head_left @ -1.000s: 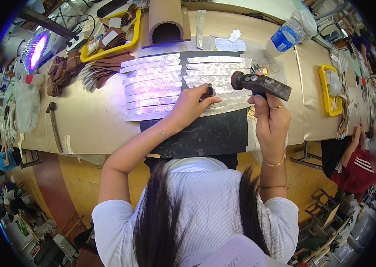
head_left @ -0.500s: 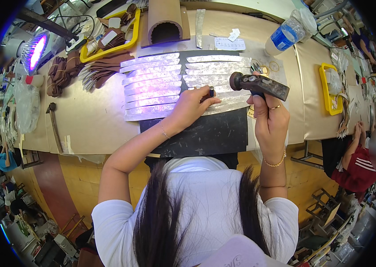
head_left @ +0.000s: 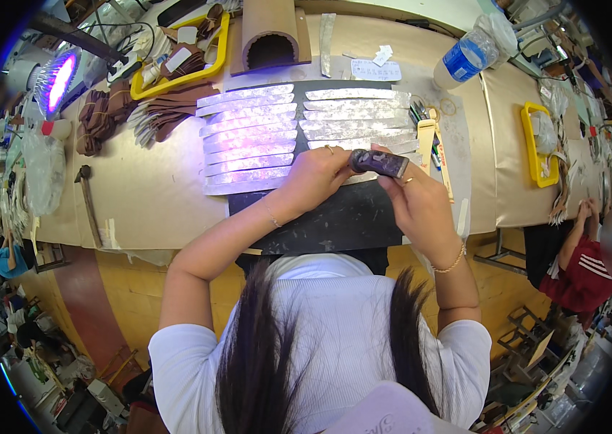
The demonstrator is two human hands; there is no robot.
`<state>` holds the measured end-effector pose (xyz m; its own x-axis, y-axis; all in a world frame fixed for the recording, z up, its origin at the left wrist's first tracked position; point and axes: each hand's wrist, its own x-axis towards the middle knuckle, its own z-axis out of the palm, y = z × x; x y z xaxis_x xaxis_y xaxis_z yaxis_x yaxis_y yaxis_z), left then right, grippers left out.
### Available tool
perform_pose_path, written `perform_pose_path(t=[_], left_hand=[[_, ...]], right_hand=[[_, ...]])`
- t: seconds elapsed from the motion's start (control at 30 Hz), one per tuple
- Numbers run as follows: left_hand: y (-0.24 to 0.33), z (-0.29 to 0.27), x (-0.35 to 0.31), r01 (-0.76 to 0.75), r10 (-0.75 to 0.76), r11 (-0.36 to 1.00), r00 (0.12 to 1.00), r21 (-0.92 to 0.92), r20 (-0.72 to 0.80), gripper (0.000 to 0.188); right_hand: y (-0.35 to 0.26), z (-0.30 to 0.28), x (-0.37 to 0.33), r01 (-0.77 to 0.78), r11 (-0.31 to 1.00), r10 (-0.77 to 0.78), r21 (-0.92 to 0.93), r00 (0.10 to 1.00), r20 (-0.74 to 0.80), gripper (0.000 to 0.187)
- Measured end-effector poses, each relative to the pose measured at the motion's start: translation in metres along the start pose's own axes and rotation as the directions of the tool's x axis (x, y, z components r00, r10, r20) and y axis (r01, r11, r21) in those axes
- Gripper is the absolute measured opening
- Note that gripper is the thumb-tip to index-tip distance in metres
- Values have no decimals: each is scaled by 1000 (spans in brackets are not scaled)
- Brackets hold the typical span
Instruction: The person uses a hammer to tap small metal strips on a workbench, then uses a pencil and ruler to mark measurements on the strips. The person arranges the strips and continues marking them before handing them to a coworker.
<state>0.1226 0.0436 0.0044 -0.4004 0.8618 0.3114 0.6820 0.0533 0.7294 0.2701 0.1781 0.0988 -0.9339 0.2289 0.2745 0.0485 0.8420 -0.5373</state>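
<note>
Honestly, my own fingers look most at risk: the hammer (head_left: 380, 163) in my right hand (head_left: 421, 206) has its round face right at the fingertips of my left hand (head_left: 313, 179), and I cannot tell whether they touch. My right is closed around the tool, handle out of sight; my left is drawn into a narrow pinch, but the hammer head hides whatever sits between those fingers. A blow landing slightly toward nine o'clock could catch a knuckle, and a tilted head might glance off sideways. From the hammer, the silvery right-hand strips (head_left: 356, 114) fan out around eleven o'clock and the left-hand strips (head_left: 248, 135) between nine and ten, all closely ranked on the black mat (head_left: 317, 228); with nothing visibly pinning them, a hard jolt or dragging wrist could shuffle the rows or dent a strip. Lamp glare across the left-hand ones may hide small marks. Between two and three o'clock, the pens (head_left: 436, 155) lie near enough for my right hand to knock on a wide backswing.
</note>
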Motion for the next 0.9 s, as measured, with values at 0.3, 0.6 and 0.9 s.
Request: perform_pose_path(t=[0.3, 0.6, 0.9], left_hand=[[1, -4, 6, 357, -356, 934, 932, -6, 65, 32], [1, -3, -6, 380, -361, 902, 925, -208, 121, 39], [-3, 0, -7, 327, -310, 933, 942, -152, 130, 43]], right_hand=[[-9, -14, 1, -90, 970, 138, 226, 968, -209, 28], [-8, -15, -2, -142, 956, 192, 257, 965, -179, 29], [-7, -12, -5, -148, 949, 206, 278, 959, -193, 28]])
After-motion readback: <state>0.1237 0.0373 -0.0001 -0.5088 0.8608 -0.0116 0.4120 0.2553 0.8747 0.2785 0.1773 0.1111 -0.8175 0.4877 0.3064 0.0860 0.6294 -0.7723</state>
